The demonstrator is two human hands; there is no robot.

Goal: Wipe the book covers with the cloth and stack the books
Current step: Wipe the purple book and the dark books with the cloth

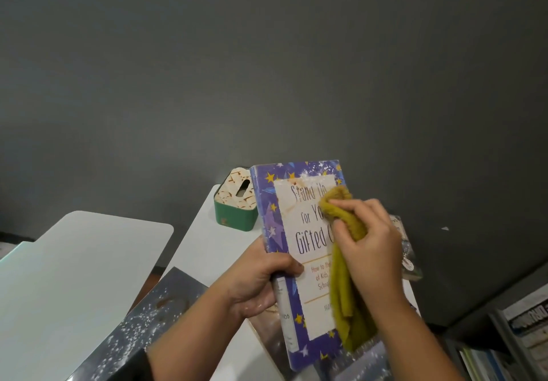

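A dark grey wall [267, 54] backs two white tables [74, 276], with one green tissue box [235, 207] beyond the grip. The left hand [255, 279] curls round the spine of one blue starred book [284, 226], held tilted above the table. The right hand [367, 241] pinches one bunched yellow cloth [347, 276] against its cover; one dark speckled book [142, 324] lies below the left wrist.
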